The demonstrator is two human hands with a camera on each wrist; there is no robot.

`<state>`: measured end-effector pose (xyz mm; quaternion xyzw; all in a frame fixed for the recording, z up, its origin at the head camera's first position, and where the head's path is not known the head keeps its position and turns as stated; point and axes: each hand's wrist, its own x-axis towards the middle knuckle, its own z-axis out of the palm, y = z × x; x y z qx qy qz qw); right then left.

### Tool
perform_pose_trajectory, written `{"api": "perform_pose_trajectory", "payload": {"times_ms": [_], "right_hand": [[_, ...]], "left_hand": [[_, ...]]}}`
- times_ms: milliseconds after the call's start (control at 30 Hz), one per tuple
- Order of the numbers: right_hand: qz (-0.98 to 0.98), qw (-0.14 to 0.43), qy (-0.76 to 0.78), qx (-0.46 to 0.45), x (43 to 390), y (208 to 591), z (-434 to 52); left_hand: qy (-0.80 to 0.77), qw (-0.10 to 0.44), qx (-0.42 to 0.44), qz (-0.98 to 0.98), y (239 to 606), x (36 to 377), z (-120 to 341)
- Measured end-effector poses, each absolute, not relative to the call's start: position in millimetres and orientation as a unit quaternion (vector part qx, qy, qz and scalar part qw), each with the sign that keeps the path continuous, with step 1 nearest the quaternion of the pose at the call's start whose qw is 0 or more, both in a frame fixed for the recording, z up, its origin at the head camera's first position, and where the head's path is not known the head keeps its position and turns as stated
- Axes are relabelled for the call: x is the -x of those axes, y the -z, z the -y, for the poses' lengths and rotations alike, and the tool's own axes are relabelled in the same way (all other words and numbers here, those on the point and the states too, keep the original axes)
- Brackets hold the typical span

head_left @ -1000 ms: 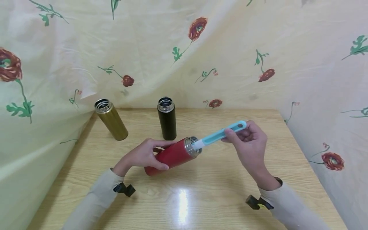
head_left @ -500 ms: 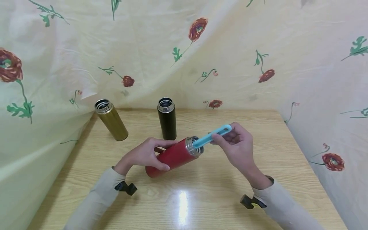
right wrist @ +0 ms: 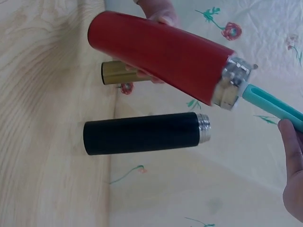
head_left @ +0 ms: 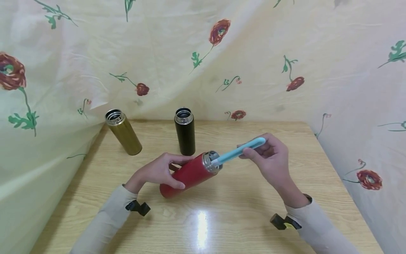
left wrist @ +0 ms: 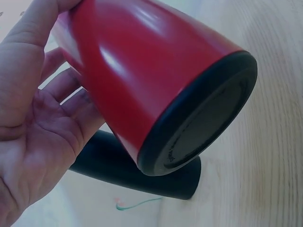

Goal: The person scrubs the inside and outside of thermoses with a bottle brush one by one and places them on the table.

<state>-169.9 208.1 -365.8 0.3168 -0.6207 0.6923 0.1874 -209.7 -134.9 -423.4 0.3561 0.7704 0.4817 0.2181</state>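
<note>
While your left hand (head_left: 158, 171) wraps its fingers and thumb around the red flask (head_left: 187, 174), the flask lies tilted near the centre of the head view, with its steel mouth raised toward the right and its black base pointing lower left. Whether the base touches the bench (head_left: 222, 211) cannot be told. Your right hand (head_left: 269, 158), right of centre, pinches the light blue brush handle (head_left: 238, 151) between thumb and fingers. The handle slants down to the left, and its lower end sits inside the flask mouth; the brush head is hidden.

Behind the red flask, the black flask (head_left: 185, 131) stands upright and uncapped, just above centre. The gold flask (head_left: 123, 132) stands uncapped at centre left, well apart from your hands. A cream cloth with red flowers (head_left: 219, 31) fills the upper frame and both sides.
</note>
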Motion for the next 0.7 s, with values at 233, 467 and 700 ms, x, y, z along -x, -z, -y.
{"api": "perform_pose_trajectory", "payload": {"times_ms": [233, 467, 700], "right_hand": [[0.595, 0.197, -0.728, -0.279, 166.0, 355.1, -217.0], [0.584, 0.198, -0.743, -0.261, 164.9, 353.4, -217.9], [0.571, 0.236, -0.759, -0.208, 162.5, 353.5, -213.1]], "left_hand": [[-0.476, 0.222, -0.355, -0.773, 426.8, 207.5, 139.2], [-0.473, 0.212, -0.363, -0.774, 429.7, 206.0, 143.2], [-0.47, 0.214, -0.355, -0.78, 429.3, 204.7, 140.9]]}}
